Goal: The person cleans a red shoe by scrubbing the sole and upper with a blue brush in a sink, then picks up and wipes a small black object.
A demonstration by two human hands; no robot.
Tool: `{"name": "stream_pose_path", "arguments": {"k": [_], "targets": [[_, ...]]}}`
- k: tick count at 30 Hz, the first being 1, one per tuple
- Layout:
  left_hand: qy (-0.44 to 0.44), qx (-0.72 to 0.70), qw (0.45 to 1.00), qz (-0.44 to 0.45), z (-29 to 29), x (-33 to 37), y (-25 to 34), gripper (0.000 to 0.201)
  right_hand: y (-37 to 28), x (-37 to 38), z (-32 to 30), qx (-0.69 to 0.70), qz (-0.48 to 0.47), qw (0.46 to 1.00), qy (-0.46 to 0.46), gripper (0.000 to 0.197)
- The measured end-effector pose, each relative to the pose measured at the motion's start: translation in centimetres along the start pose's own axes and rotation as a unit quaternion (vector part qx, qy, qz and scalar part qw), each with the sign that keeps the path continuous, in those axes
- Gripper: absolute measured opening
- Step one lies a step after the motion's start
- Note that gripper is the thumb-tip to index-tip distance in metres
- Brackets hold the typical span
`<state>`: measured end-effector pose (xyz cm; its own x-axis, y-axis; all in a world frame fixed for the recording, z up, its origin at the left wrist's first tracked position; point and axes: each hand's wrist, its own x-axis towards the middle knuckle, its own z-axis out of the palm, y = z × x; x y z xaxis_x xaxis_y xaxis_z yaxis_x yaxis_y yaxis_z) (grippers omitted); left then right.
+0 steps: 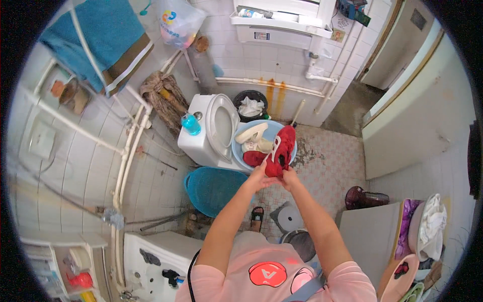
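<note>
We are holding a red shoe (285, 143) by its near end with our left hand (260, 178) and right hand (289, 178), over a pale blue basin (272, 128) where cream footwear (250, 134) is lying. A white toilet (224, 123) is standing beside the basin, a turquoise bottle (191, 124) is resting on the toilet's tank, and a blue tub (214, 191) is sitting nearby.

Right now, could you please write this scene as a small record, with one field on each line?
Left hand: the left hand grips a red shoe
Right hand: the right hand grips the same shoe
Below the shoe: light blue basin
In the basin: cream footwear and a second red shoe
Left of the basin: white toilet, with a bottle of blue liquid on its tank
Nearer the person: larger blue tub
Behind the basin: black bin holding white crumpled material
</note>
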<state>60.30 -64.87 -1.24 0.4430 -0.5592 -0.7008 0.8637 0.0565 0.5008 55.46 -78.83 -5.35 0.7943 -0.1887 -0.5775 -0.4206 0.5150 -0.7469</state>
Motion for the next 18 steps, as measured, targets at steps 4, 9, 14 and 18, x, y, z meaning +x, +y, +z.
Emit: {"name": "stream_pose_path", "arguments": {"k": [4, 9, 14, 18], "targets": [[0.068, 0.163, 0.984, -0.003, -3.8, 6.0, 0.7, 0.049, 0.6, 5.2, 0.0, 0.014, 0.039, 0.997, 0.063, 0.03], [0.055, 0.151, 0.986, -0.036, -4.2, 11.7, 0.7, 0.051, 4.7, 17.0, -9.4, -0.162, -0.045, 0.972, 0.162, 0.032], [0.12, 0.111, 0.987, 0.001, -8.8, 11.4, -0.2, 0.047, 3.7, 16.3, -3.4, -0.068, 0.034, 0.992, 0.106, 0.042], [0.109, 0.105, 0.989, -0.001, -9.5, 10.1, 0.1, 0.053, 3.0, 14.5, -3.6, -0.126, 0.13, 0.978, 0.103, 0.044]]}}
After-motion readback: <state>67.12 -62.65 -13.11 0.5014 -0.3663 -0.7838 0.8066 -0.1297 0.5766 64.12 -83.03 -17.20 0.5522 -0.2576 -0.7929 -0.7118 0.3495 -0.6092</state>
